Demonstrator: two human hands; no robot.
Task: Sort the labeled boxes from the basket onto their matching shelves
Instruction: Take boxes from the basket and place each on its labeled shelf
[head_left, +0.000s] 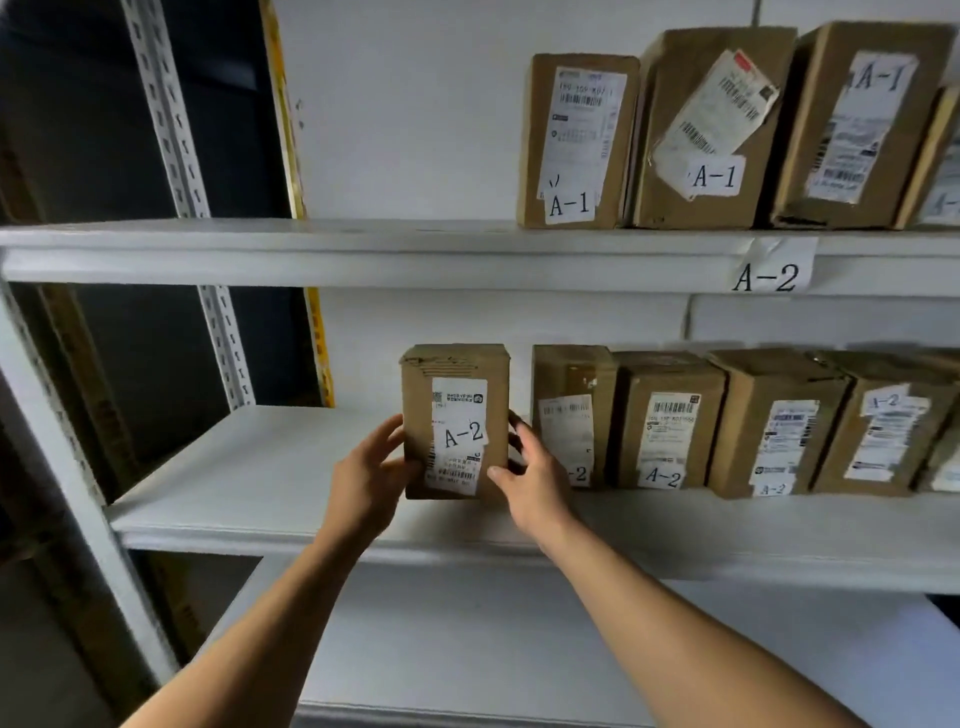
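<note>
A brown cardboard box (456, 415) with a white "A-2" label stands upright on the middle white shelf (249, 467), left of a row of boxes. My left hand (371, 475) holds its left side with curled fingers. On the right side, my right hand (527, 475) grips the box, thumb on the front near the bottom. An "A-2" tag (771, 273) is stuck on the shelf edge above. The basket is out of view.
Several A-2 boxes (670, 426) line the middle shelf to the right. The upper shelf (311, 239) carries A-1 boxes (576, 140) at its right. A perforated metal upright (176, 135) stands left. Another shelf (519, 649) lies below.
</note>
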